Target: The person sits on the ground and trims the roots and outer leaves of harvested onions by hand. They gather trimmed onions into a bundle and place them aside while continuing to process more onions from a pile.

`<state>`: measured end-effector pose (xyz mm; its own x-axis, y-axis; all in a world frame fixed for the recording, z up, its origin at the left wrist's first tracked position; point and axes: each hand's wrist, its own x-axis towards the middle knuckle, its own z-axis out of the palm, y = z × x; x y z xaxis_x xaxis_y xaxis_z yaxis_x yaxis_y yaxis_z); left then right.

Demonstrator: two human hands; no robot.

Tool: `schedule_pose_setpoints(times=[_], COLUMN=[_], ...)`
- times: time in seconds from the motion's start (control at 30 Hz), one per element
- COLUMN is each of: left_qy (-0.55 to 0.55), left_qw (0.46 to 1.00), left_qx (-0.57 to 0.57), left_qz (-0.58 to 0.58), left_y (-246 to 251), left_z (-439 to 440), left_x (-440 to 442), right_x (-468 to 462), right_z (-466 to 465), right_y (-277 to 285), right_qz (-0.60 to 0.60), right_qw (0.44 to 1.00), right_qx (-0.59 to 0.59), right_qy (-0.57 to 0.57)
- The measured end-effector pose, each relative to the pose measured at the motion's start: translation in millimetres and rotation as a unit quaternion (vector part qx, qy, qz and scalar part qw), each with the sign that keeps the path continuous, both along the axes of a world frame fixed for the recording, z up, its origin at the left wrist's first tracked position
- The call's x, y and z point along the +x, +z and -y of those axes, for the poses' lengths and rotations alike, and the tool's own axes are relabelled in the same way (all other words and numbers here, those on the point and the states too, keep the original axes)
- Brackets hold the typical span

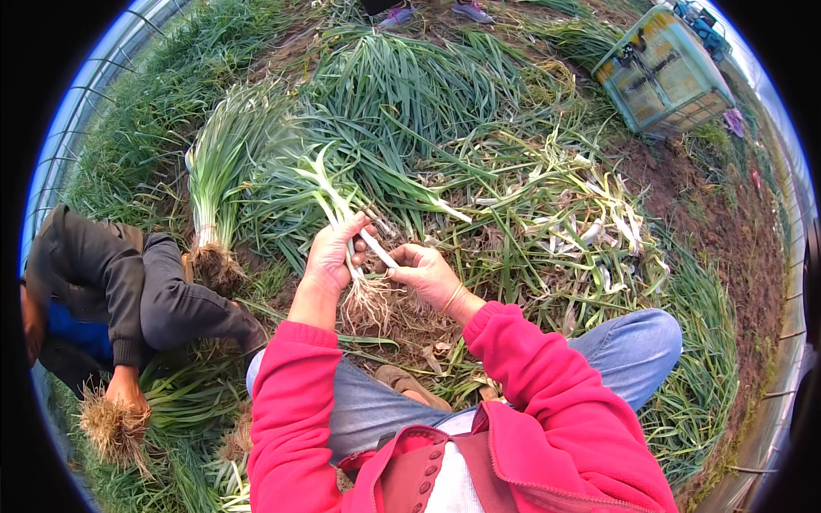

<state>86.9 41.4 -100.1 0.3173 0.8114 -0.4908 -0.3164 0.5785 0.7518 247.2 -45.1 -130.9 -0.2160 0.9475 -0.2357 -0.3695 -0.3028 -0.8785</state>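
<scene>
My left hand (330, 253) is wrapped around a few leek-like allium stalks (333, 194), their green leaves pointing away from me. Pale stringy roots (367, 302) dangle below that hand. Between thumb and fingers, my right hand (424, 272) pinches the white lower end of one stalk (378, 249) that slants out of the left hand. Just beyond my hands lies a loose allium stalk (449, 208) with a white base. A large heap of long green allium plants (410, 90) spreads farther off.
Left, a tied allium bundle (208, 211) stands near a co-worker's legs (186, 288); the co-worker's hand (127, 388) grips a rooty bunch (112, 426). Stripped leaves (590, 234) litter the right side. A plastic crate (667, 74) sits far right. Another person's shoes (397, 14) show at the top.
</scene>
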Motion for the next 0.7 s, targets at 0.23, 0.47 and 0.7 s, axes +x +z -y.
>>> schedule_pose_setpoints(times=[0.23,0.47,0.7], left_qy=[0.153,0.260,0.294], left_qw=[0.979,0.960,0.954], left_qx=[0.121,0.102,-0.017], left_qz=[-0.066,-0.023,0.051], left_y=[24.9,14.1,-17.6], left_z=[-21.8,-46.1,-39.7], left_x=[-16.1,-42.4,-44.2], right_x=[8.2,75.0,125.5], right_z=[17.6,-33.3,-106.6], right_y=[-15.9,-124.0,-186.8], right_qz=[-0.237,0.494,0.795], right_qw=[0.964,0.866,0.580], right_qx=[-0.102,0.076,-0.027], right_qy=[0.066,-0.020,0.175])
